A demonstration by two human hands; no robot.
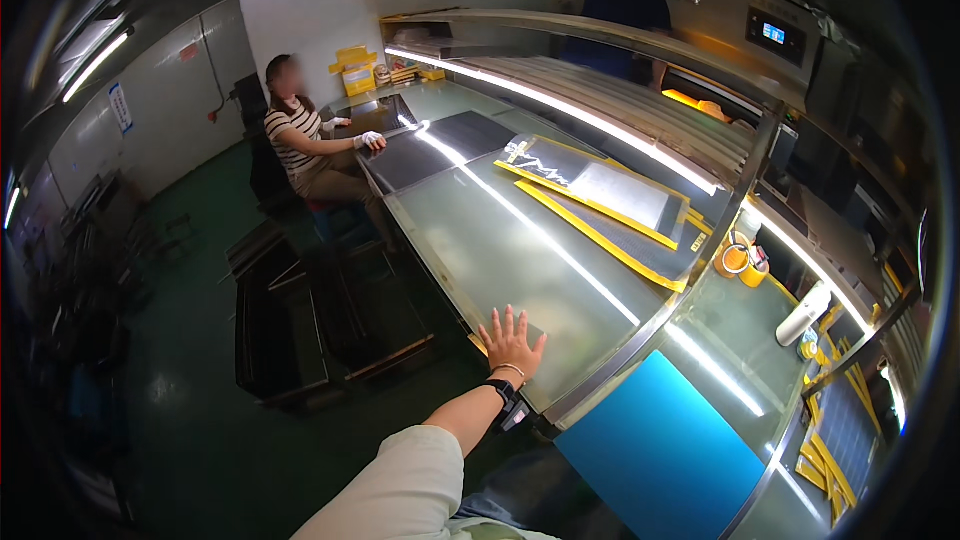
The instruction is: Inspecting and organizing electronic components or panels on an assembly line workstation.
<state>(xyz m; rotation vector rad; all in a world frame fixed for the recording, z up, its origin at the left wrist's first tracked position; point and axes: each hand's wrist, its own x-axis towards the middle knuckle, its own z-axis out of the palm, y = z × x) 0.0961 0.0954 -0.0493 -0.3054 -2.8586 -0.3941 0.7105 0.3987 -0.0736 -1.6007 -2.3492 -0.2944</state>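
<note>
My left hand point(511, 346) lies with spread fingers on the glass tabletop point(480, 260), close to its near left edge, and holds nothing. A bracelet and a dark watch point(508, 404) sit on that wrist. To the right of my hand, a smooth blue sheet point(665, 445) rests across the nearer table section, apart from my fingers. Farther off, yellow-edged flat panels point(610, 190) overlap each other on the glass, one with a clear, shiny covering. A dark sheet point(440, 150) lies beyond them. My right hand is out of view.
A seated person point(310, 135) in white gloves touches the dark sheet; another person point(625, 15) stands behind the shelf point(600, 100). Tape rolls point(738, 258) and a white bottle point(803, 314) stand at right. Dark frames point(285, 325) stand on the floor at left.
</note>
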